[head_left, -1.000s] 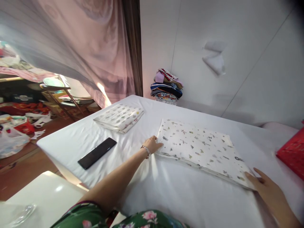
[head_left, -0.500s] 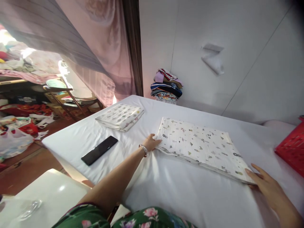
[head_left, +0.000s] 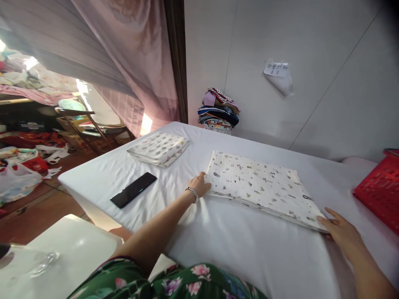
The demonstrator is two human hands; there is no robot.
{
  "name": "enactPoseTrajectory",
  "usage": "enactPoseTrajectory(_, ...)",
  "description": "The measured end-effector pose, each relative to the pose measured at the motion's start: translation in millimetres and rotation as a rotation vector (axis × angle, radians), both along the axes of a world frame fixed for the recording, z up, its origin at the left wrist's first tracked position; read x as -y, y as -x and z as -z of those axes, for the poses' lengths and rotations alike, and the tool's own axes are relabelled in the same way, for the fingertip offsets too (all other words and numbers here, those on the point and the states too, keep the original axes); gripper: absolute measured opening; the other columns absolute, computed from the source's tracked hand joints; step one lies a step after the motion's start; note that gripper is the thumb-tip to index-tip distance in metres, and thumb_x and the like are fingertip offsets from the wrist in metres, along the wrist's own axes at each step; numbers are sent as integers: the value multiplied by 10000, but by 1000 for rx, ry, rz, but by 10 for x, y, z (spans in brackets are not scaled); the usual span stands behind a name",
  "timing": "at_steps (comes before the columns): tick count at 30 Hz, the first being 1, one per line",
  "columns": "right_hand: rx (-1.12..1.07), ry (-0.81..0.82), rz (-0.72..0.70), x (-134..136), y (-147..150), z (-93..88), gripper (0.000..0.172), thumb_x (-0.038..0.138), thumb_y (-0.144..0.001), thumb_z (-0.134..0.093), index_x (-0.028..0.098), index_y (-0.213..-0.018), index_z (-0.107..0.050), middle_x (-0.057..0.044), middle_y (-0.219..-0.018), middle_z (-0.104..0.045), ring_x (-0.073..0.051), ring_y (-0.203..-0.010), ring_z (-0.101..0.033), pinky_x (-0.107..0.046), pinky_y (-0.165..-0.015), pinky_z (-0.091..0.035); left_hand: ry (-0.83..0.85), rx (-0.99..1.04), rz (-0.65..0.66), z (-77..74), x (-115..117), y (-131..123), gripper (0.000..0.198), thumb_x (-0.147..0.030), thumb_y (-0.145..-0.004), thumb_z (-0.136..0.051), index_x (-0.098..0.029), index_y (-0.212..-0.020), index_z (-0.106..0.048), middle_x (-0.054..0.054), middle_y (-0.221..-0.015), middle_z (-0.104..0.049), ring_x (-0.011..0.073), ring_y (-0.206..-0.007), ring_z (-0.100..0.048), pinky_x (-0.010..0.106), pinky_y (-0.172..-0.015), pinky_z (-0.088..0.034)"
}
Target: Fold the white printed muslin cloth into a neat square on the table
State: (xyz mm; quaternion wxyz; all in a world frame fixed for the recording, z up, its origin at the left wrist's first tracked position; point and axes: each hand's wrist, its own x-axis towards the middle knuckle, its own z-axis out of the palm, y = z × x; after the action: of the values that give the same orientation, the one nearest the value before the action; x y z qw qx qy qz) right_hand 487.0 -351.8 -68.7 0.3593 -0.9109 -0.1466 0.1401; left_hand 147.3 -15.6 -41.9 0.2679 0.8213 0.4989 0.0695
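A white cloth with small plant-like prints (head_left: 258,182) lies folded in a flat rectangle on the white-covered table (head_left: 237,249). My left hand (head_left: 199,185), with a bracelet at the wrist, grips the cloth's near left corner. At the near right corner, my right hand (head_left: 339,227) has its thumb on top and its other fingers at the edge, partly under the cloth. A second folded printed cloth (head_left: 158,148) rests farther back on the left. Between it and my left forearm is a black phone-like slab (head_left: 134,190).
A red basket (head_left: 380,187) stands at the right edge. Folded clothes (head_left: 219,110) are stacked behind the table by the wall. A white stool (head_left: 71,249) is at the lower left, a wooden chair (head_left: 93,128) and plastic bags (head_left: 18,182) beyond. Pink curtains hang at the back left.
The view has shifted slightly, showing more of the red basket. Both hands remain at the same corners of the cloth, which still lies flat.
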Motion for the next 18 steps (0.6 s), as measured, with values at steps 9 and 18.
enactPoseTrajectory(9,18,4,18,-22,74,-101,711,491,-692,-526,186,-1326,-420,-87,-923,-592,-193,-711,-570,-258,-578,-469,99,46,-79,4,-1,43,526,-460,-721,-538,-203,-1170,-440,95,-1067,-608,239,-977,-571,303,-756,-430)
enactPoseTrajectory(18,190,185,-109,18,-192,117,676,497,-701,-464,146,-1278,-474,-47,-726,-626,-191,-548,-563,-298,-539,-454,105,132,-118,30,64,-1,398,-405,-739,-555,-194,-1067,-473,75,-946,-635,224,-885,-605,325,-736,-474)
